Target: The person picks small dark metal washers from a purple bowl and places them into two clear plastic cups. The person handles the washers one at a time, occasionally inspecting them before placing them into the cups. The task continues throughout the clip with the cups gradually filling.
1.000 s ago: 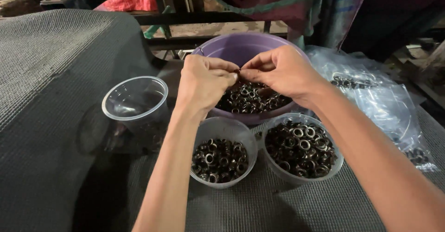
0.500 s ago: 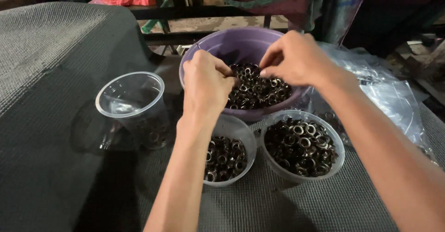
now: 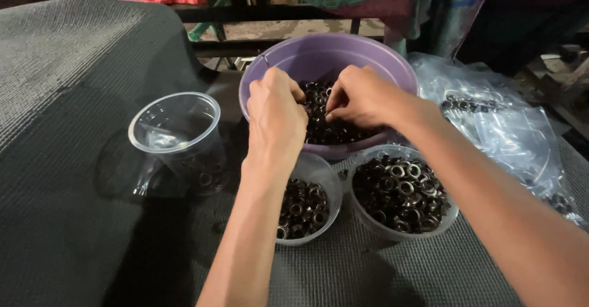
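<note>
Purple plastic bowl (image 3: 319,55) holds a heap of small dark metal rings (image 3: 319,120). Both hands reach into the bowl from its near side. The left hand (image 3: 275,115) and right hand (image 3: 362,95) are curled, fingertips pinching among the rings; whether either has one cannot be seen. Two ring-filled cups (image 3: 402,190) sit just nearer than the bowl.

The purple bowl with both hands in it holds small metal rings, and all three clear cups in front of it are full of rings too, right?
Not quite. The head view shows two clear cups full of rings, but the third cup, on the left, is nearly empty. Both hands are indeed in the purple bowl of rings.
</note>
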